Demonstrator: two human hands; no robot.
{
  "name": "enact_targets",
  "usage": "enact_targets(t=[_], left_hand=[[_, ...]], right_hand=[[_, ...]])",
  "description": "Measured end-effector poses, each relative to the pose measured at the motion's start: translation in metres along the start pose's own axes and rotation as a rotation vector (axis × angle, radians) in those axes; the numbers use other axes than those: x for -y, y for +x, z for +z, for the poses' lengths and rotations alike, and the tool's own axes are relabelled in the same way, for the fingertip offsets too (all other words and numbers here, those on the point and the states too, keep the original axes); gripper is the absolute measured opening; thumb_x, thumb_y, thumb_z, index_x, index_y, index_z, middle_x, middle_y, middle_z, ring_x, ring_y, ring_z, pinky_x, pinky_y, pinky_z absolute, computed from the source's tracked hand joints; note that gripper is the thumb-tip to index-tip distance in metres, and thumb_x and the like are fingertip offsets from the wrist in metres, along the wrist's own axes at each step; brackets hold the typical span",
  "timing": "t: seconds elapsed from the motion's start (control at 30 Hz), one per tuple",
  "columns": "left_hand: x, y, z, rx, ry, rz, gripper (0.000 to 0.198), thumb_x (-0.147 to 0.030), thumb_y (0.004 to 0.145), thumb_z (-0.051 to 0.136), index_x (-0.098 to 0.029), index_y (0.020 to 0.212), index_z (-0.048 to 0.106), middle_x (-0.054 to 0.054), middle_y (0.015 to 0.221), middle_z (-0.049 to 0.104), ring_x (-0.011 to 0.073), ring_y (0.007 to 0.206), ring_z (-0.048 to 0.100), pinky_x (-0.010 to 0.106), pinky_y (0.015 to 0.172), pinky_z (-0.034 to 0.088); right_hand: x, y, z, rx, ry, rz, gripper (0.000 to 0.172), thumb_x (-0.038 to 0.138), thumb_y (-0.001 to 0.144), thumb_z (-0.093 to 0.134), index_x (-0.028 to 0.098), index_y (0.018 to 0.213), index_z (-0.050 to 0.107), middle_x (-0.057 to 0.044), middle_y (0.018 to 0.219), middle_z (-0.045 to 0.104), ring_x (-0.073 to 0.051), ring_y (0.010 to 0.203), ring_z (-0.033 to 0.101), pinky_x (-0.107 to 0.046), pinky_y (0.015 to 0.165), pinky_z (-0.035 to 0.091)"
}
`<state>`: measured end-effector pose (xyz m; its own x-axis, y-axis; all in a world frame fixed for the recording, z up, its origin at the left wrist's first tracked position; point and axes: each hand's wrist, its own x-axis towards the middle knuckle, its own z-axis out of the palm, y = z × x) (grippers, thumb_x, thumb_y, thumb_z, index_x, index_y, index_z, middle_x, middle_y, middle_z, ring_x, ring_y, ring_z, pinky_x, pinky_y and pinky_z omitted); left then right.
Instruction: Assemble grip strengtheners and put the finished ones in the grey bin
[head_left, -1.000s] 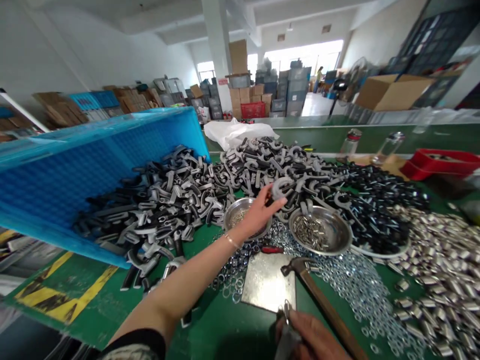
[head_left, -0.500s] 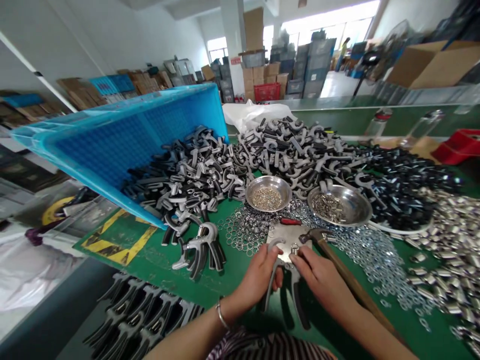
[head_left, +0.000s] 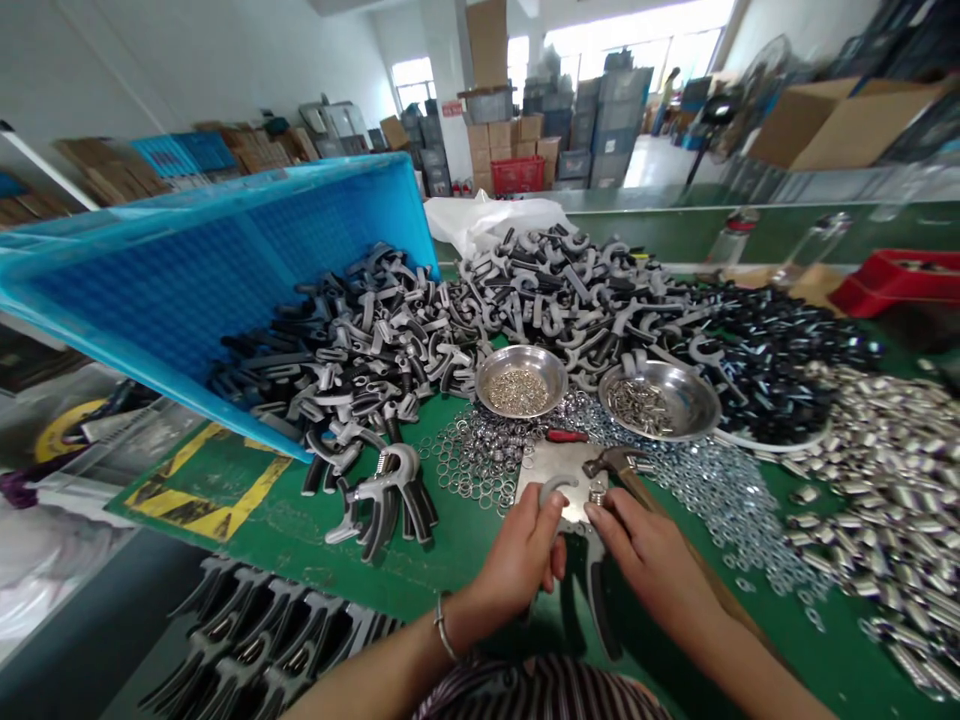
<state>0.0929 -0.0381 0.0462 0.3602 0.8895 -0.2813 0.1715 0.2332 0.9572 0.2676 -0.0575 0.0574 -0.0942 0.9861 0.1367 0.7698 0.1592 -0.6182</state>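
Observation:
My left hand (head_left: 517, 550) is closed around one half of a hand grip strengthener, whose grey hooked top (head_left: 556, 484) curves above the thumb. My right hand (head_left: 649, 560) grips the other half, with its black-padded handle (head_left: 600, 595) pointing down toward me. A small coil spring (head_left: 597, 492) stands at the right fingertips. Both halves meet over the near edge of a metal plate (head_left: 544, 462). Just beyond lie a hammer (head_left: 616, 461) with a wooden handle and a red-handled tool (head_left: 566, 436). Fingers hide part of the joint.
Steel bowls of small gold-coloured parts (head_left: 517, 392) and pins (head_left: 637, 405) stand beyond the plate. Rings (head_left: 480, 465), nuts (head_left: 720, 510) and metal sleeves (head_left: 885, 500) lie around. A tipped blue crate (head_left: 225, 270) spills grip handles (head_left: 375, 340). Assembled grips (head_left: 394, 490) lie left.
The view has shifted slightly, so the bench things appear farther left. Both hands still hold the grip strengthener halves, and the left handle has swung further behind the left hand.

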Motion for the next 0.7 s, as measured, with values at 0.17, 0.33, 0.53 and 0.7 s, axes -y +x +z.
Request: enact_targets(t=[0.17, 0.33, 0.53, 0.7], left_hand=[[0.003, 0.004, 0.001, 0.047, 0.079, -0.02, 0.048, -0.066, 0.095, 0.03, -0.021, 0.099, 0.044, -0.008, 0.048, 0.049, 0.0095, 0.032, 0.04, 0.017, 0.033, 0.029], [0.005, 0.007, 0.012, 0.015, 0.141, -0.019, 0.047, -0.066, 0.096, 0.027, -0.022, 0.1, 0.042, -0.008, 0.046, 0.048, 0.0107, 0.032, 0.042, 0.019, 0.035, 0.029], [0.001, 0.003, 0.015, -0.067, 0.204, 0.073, 0.044, -0.06, 0.099, 0.024, -0.022, 0.106, 0.044, -0.006, 0.05, 0.047, 0.0147, 0.041, 0.049, 0.024, 0.044, 0.036], [0.0, 0.0, -0.006, 0.034, 0.537, 0.137, 0.042, -0.052, 0.1, 0.025, -0.018, 0.118, 0.043, 0.004, 0.068, 0.064, 0.0208, 0.059, 0.063, 0.03, 0.056, 0.043]], right_hand=[[-0.002, 0.004, 0.002, 0.072, -0.026, -0.027, 0.027, 0.04, 0.1, 0.038, 0.025, 0.08, 0.048, -0.001, 0.066, 0.063, -0.021, 0.061, 0.063, -0.028, 0.056, 0.038], [-0.004, 0.001, 0.007, 0.015, 0.047, -0.031, 0.027, 0.04, 0.099, 0.039, 0.025, 0.079, 0.047, 0.0, 0.065, 0.061, -0.019, 0.058, 0.061, -0.027, 0.057, 0.04], [0.0, -0.002, 0.011, -0.046, 0.191, 0.024, 0.029, 0.041, 0.1, 0.038, 0.025, 0.078, 0.047, 0.001, 0.063, 0.06, -0.017, 0.056, 0.059, -0.026, 0.055, 0.041], [0.007, -0.001, -0.002, 0.096, 0.264, 0.008, 0.027, 0.041, 0.099, 0.041, 0.024, 0.081, 0.051, -0.001, 0.07, 0.064, -0.018, 0.062, 0.061, -0.027, 0.06, 0.044]])
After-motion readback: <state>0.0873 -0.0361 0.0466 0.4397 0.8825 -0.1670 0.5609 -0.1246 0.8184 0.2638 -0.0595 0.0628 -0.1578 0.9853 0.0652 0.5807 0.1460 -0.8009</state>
